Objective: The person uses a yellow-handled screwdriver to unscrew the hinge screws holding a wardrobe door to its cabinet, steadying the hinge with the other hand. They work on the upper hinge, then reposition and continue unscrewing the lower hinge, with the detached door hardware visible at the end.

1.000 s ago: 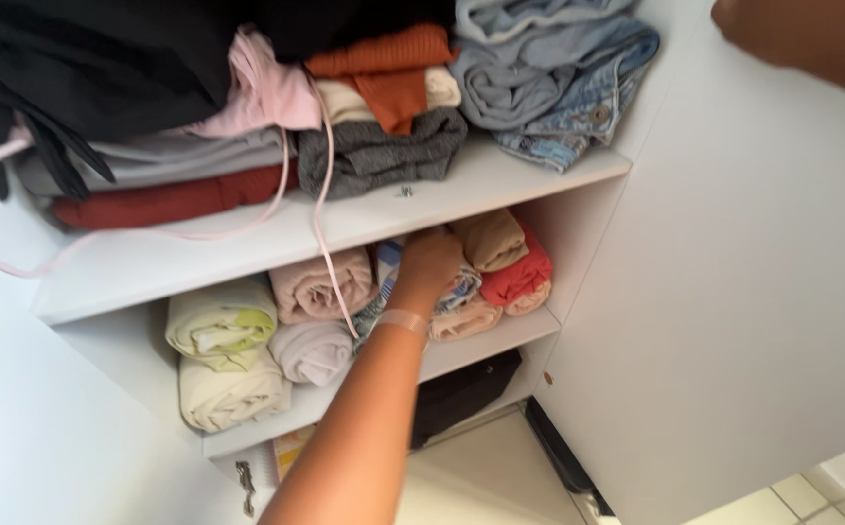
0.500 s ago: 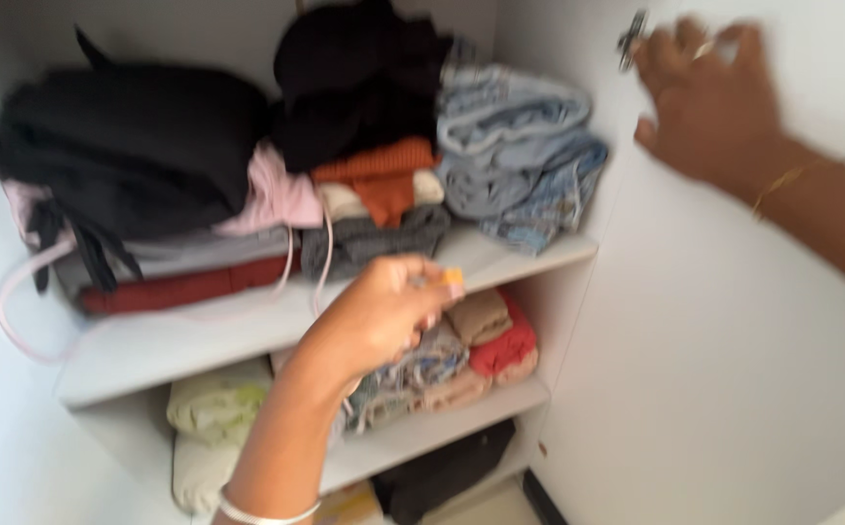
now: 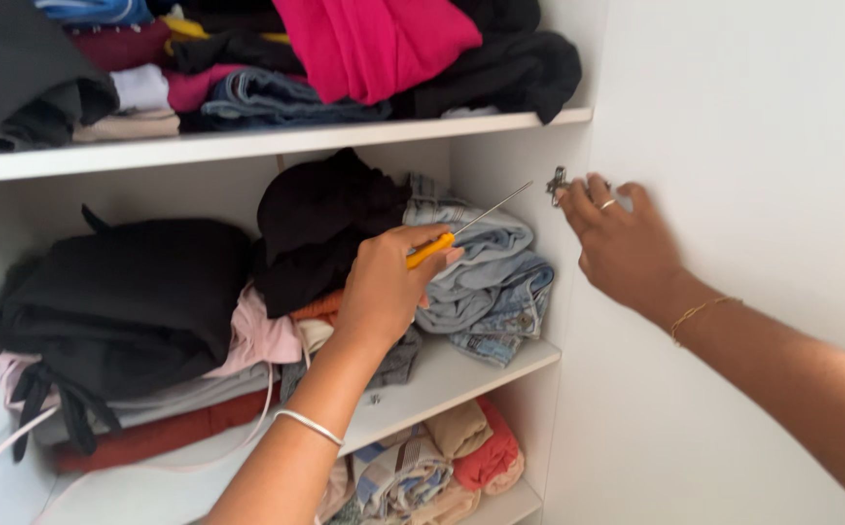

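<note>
left hand (image 3: 384,287): grip closed around the orange handle of a screwdriver (image 3: 461,226), thin shaft angled up and right, tip short of the hinge (image 3: 558,183).
right hand (image 3: 622,243): fingers narrow, pinching or steadying the small metal hinge at the door (image 3: 753,243) edge; ring and bracelet on that side.
hinge location: on the white door's inner edge, just beside the cabinet side panel (image 3: 515,175), level with the middle shelf (image 3: 461,374).
risk, slip: tip is thin; if it skates off the screw head it heads straight at the right fingertips holding the hinge.
risk, alignment: shaft comes in at a slant, likely to cam out and chew the screw.
risk, door: door looks held by one hand only; if it swings, the tip loses the screw.
risk, clothes: folded jeans (image 3: 486,267) sit right under the shaft, a dropped screw would vanish in them.
</note>
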The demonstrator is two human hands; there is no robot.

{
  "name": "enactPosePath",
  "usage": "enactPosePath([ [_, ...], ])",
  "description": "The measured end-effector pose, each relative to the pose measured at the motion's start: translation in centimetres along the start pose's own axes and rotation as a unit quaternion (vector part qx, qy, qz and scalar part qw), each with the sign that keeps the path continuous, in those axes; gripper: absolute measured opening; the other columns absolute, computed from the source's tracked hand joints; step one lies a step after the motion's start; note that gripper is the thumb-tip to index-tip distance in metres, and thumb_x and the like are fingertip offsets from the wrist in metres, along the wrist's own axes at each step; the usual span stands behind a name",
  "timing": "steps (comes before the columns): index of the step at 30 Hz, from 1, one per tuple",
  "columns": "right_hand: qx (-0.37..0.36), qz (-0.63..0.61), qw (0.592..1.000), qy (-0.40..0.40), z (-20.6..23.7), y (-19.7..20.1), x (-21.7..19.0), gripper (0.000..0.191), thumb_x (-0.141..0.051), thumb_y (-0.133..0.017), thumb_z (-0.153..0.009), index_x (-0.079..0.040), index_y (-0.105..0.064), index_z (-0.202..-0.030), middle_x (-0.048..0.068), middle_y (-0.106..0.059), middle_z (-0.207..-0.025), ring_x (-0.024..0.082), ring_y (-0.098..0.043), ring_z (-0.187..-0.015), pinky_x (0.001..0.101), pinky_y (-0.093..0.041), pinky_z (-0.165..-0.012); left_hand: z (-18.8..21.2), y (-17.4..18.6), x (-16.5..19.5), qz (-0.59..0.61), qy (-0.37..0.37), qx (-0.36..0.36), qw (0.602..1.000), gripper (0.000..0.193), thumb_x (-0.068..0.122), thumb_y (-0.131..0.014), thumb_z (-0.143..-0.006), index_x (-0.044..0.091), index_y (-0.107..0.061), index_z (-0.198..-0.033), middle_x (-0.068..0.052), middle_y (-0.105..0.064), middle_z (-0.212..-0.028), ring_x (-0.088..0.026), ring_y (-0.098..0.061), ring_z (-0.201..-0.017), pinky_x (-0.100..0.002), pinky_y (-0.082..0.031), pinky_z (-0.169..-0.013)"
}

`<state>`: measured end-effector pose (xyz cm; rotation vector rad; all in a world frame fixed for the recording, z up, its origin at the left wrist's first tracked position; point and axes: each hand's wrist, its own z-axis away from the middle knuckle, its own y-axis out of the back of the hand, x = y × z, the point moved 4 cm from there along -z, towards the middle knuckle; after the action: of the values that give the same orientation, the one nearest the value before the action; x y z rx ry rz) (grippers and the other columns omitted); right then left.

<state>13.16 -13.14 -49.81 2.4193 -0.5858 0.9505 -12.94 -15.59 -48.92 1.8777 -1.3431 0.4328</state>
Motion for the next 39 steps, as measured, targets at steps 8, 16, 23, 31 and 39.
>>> enactPosePath([
  [8, -0.013, 0.025, 1.000, 0.003, 0.0, 0.2, -0.2, 0.071, -0.024, -0.062, -0.082, -0.002, -0.048, -0.147, 0.010, -0.054, -0.143, 0.021, -0.045, -0.136, 0.0400, -0.040, -0.103, -2.4, -1.6, 0.2, -0.154, -0.140, 0.043, 0.977, 0.034, 0.029, -0.072, -0.090, 0.015, -0.074, -0.121, -0.010, -0.072, -0.101, -0.035, -0.069, -0.090, -0.045, -0.053, -0.072],
  [16, -0.009, 0.014, 1.000, -0.002, 0.1, 0.5, -0.3, 0.071, -0.024, -0.063, -0.081, -0.002, -0.049, -0.147, 0.011, -0.054, -0.143, 0.022, -0.046, -0.135, 0.0400, -0.040, -0.103, -3.3, -3.3, -0.1, -0.160, -0.127, 0.036, 0.978, 0.031, 0.029, -0.070, -0.092, 0.017, -0.074, -0.120, -0.007, -0.072, -0.103, -0.033, -0.069, -0.092, -0.045, -0.053, -0.073],
  [23, -0.007, 0.017, 1.000, -0.003, 0.1, 0.6, -0.3, 0.071, -0.024, -0.064, -0.082, -0.002, -0.049, -0.147, 0.011, -0.054, -0.144, 0.022, -0.046, -0.136, 0.0402, -0.040, -0.104, -3.7, -4.0, 0.1, -0.179, -0.133, 0.034, 0.974, 0.032, 0.029, -0.069, -0.092, 0.017, -0.073, -0.122, -0.007, -0.071, -0.101, -0.033, -0.069, -0.091, -0.045, -0.053, -0.073],
  [31, -0.008, 0.014, 1.000, -0.005, 0.2, 0.6, -0.3, 0.071, -0.025, -0.064, -0.082, -0.001, -0.048, -0.147, 0.012, -0.053, -0.145, 0.022, -0.046, -0.137, 0.0407, -0.039, -0.104, -3.7, -3.8, 0.1, -0.169, -0.141, 0.051, 0.974, 0.029, 0.028, -0.070, -0.092, 0.019, -0.075, -0.118, -0.006, -0.072, -0.101, -0.033, -0.069, -0.090, -0.046, -0.053, -0.072],
  [39, -0.016, 0.021, 1.000, -0.001, 0.1, 0.5, -0.3, 0.073, -0.029, -0.063, -0.082, -0.001, -0.048, -0.147, 0.012, -0.053, -0.145, 0.023, -0.046, -0.136, 0.0414, -0.039, -0.104, -4.1, -3.6, -0.2, -0.181, -0.133, 0.047, 0.973, 0.025, 0.026, -0.068, -0.093, 0.020, -0.076, -0.116, -0.005, -0.072, -0.101, -0.033, -0.070, -0.088, -0.046, -0.053, -0.072],
])
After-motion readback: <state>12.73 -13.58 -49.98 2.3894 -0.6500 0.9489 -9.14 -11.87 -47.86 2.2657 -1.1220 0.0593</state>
